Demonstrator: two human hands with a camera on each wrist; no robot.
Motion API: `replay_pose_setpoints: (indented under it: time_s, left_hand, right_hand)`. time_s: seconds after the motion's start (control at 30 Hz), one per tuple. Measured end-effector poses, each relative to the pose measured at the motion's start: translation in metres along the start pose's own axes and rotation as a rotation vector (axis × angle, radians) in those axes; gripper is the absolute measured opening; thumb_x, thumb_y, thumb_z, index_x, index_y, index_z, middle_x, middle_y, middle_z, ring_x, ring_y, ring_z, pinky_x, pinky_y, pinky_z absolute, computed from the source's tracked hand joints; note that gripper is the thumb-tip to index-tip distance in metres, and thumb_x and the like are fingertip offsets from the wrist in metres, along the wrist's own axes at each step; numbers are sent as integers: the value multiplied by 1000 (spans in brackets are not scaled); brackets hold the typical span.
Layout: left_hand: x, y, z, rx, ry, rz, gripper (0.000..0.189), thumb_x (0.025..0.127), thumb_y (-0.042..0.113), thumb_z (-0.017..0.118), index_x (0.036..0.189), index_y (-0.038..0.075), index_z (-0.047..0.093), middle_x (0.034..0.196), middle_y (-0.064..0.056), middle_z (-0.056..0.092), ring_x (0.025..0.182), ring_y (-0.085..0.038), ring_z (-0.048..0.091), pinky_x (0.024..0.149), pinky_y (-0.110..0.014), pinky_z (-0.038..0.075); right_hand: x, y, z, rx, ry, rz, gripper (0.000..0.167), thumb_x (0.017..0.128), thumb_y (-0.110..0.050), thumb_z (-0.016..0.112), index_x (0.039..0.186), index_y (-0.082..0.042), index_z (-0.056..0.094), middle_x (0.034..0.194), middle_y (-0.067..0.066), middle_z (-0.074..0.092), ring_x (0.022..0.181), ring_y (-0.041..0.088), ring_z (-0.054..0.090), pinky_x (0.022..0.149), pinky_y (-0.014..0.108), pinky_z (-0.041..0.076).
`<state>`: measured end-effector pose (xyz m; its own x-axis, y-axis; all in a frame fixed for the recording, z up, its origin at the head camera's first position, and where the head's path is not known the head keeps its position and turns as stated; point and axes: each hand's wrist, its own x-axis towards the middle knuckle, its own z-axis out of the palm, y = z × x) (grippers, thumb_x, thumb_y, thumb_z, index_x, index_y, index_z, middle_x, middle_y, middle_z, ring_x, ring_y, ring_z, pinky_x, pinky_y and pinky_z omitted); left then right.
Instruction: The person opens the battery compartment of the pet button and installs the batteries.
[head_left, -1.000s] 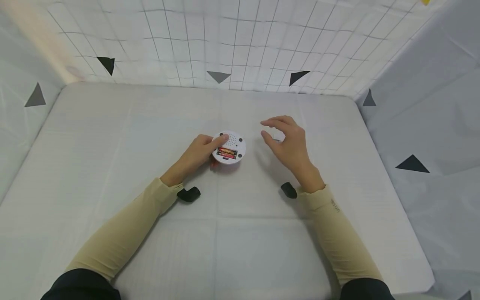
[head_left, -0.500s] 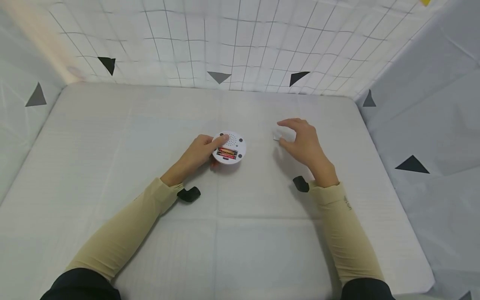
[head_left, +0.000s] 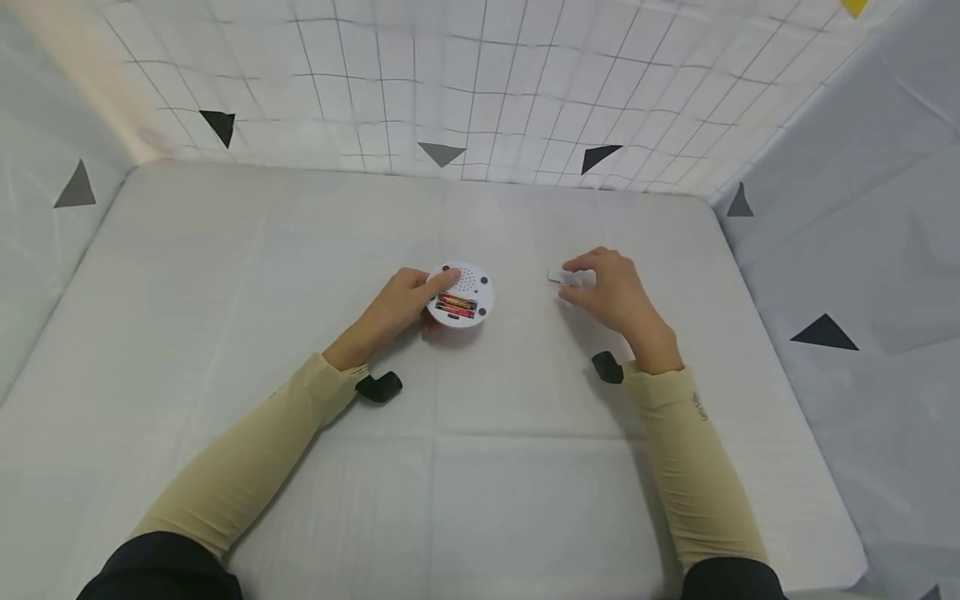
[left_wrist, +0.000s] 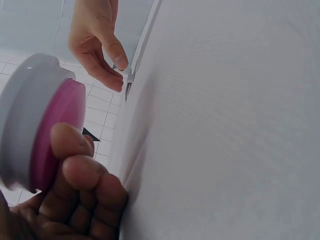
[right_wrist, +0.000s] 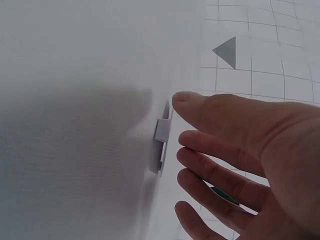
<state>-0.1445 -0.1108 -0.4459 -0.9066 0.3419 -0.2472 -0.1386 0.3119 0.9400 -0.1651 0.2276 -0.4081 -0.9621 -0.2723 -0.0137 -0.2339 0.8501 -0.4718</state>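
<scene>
White device (head_left: 467, 292) clamped in the left hand's (head_left: 407, 298) grip, the right hand (head_left: 617, 290), fingers apart, hovers beside a small piece (right_wrist: 163, 131), apparently for pickup, needing a pinch.

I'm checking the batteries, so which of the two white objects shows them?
The round device in the left hand: red batteries show in its upturned face. The small white piece near the right hand shows none.
</scene>
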Motion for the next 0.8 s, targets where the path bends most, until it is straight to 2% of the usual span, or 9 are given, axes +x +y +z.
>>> replay_pose_setpoints:
  time_s: [0.27, 0.53, 0.8]
  left_hand:
    - [0, 1, 0, -8, -5, 4, 57, 104, 60, 56, 98, 8, 77, 68, -6, 66, 59, -22, 55, 70, -31, 43]
    - [0, 0, 1, -19, -6, 16, 57, 103, 60, 57, 95, 8, 77, 66, -6, 66, 59, -22, 55, 67, -30, 42]
    - [-1, 1, 1, -25, -3, 14, 56, 103, 60, 57, 96, 8, 77, 67, -6, 65, 61, -22, 54, 68, -30, 41]
  right_hand:
    - [2, 2, 4, 22, -18, 22, 29, 91, -6, 76, 119, 1, 76, 129, 24, 70, 129, 42, 58, 114, 56, 40]
    - [2, 4, 8, 37, -2, 29, 32, 93, -4, 76, 124, 4, 72, 126, 24, 69, 120, 41, 60, 107, 54, 46]
    - [4, 6, 12, 32, -1, 33, 29, 93, -4, 77, 121, 3, 73, 119, 23, 69, 113, 38, 61, 102, 52, 48]
